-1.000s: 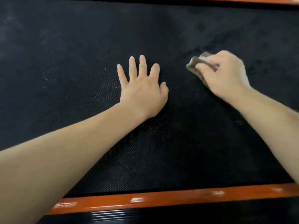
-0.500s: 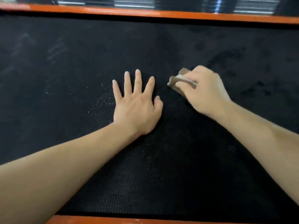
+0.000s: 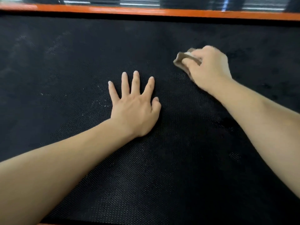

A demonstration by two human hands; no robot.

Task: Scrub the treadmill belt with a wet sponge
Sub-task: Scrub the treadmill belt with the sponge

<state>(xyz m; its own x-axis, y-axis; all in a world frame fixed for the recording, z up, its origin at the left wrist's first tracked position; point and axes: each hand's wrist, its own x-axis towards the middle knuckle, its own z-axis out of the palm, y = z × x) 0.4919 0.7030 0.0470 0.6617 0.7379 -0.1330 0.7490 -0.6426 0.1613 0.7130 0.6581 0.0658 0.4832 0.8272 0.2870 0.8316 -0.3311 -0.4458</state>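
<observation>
Right now your right hand [image 3: 209, 67] is curled round the sponge [image 3: 179, 60], its grip closed on it, and a brownish-grey corner pokes out on the left of your fist. The sponge sits down against the black treadmill belt [image 3: 81, 54], towards the far right part of it. It is up and to the right of your left hand [image 3: 135, 109] and apart from it. That left hand lies palm down on the belt, fingers straight and spread, its grip wide and holding nothing. Pale specks [image 3: 100, 103] dot the textured belt just left of it. An orange side rail [image 3: 146, 13] runs along the belt's far edge. The right hand and sponge look slightly blurred.
</observation>
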